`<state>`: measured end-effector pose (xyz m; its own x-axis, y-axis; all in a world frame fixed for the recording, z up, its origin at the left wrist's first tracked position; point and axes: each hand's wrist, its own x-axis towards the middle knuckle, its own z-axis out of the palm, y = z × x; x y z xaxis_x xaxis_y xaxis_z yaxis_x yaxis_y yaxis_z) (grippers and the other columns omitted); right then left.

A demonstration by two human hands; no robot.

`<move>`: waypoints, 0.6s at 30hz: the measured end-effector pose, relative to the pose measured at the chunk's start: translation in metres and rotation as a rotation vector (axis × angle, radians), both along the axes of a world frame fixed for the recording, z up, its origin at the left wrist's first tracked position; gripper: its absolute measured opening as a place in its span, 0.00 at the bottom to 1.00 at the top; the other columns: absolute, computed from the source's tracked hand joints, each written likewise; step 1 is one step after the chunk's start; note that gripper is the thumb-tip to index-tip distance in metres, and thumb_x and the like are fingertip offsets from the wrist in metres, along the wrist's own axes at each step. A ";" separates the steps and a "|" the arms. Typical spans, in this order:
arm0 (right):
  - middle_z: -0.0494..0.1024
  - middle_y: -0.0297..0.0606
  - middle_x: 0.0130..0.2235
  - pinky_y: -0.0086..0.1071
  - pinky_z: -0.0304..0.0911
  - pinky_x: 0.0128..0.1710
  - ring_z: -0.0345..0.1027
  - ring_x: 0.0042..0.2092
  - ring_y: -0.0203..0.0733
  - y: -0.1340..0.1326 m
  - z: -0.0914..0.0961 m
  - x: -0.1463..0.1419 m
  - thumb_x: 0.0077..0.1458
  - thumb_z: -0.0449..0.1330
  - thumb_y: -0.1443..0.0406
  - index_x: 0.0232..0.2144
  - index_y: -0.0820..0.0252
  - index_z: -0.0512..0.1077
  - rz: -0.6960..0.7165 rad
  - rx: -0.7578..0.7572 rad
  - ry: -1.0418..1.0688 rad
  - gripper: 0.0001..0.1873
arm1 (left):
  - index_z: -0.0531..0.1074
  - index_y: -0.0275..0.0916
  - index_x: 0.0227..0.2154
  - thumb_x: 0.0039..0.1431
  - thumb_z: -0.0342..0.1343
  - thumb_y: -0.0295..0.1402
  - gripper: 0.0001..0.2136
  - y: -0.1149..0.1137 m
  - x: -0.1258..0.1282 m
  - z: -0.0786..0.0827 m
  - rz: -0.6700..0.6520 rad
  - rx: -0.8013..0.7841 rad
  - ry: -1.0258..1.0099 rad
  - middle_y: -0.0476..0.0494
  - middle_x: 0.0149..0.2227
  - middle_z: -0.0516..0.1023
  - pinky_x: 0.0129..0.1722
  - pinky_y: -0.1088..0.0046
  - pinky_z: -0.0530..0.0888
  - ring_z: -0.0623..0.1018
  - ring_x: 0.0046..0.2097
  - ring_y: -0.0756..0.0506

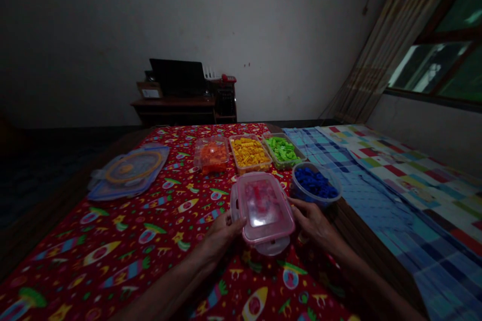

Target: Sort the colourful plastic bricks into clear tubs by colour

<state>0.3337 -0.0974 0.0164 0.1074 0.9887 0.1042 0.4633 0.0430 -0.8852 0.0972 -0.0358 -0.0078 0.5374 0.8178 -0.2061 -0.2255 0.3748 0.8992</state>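
Note:
A clear plastic food container with a pink-rimmed lid is in front of me, with reddish-pink pieces showing dimly through it. My left hand grips its near left side, thumb on the lid's edge. At the right side my right hand holds it too, fingers against the wall and partly hidden. The front locking flap hangs outward. Just beyond stand a lidded-looking box of orange pieces, an open box of yellow pieces, an open box of green pieces and a round tub of blue pieces.
Stacked clear lids with blue and orange rims lie at the left on the red patterned cloth. A bed with a blue plaid sheet adjoins at the right. Behind are a desk with a dark monitor and the wall.

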 end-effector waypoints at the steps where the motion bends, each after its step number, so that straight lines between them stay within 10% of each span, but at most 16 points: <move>1: 0.77 0.44 0.49 0.44 0.66 0.48 0.72 0.48 0.51 0.001 -0.001 0.002 0.57 0.50 0.59 0.52 0.65 0.71 -0.007 0.006 -0.005 0.25 | 0.74 0.33 0.43 0.45 0.66 0.42 0.24 0.000 0.003 0.002 -0.004 0.015 -0.013 0.34 0.43 0.80 0.49 0.63 0.73 0.79 0.44 0.38; 18: 0.77 0.46 0.49 0.45 0.66 0.50 0.72 0.48 0.48 -0.016 -0.011 0.017 0.61 0.49 0.62 0.53 0.61 0.70 -0.117 0.194 -0.363 0.21 | 0.73 0.37 0.33 0.47 0.58 0.55 0.23 0.012 -0.010 -0.008 0.062 0.046 0.169 0.41 0.31 0.78 0.37 0.67 0.74 0.78 0.34 0.43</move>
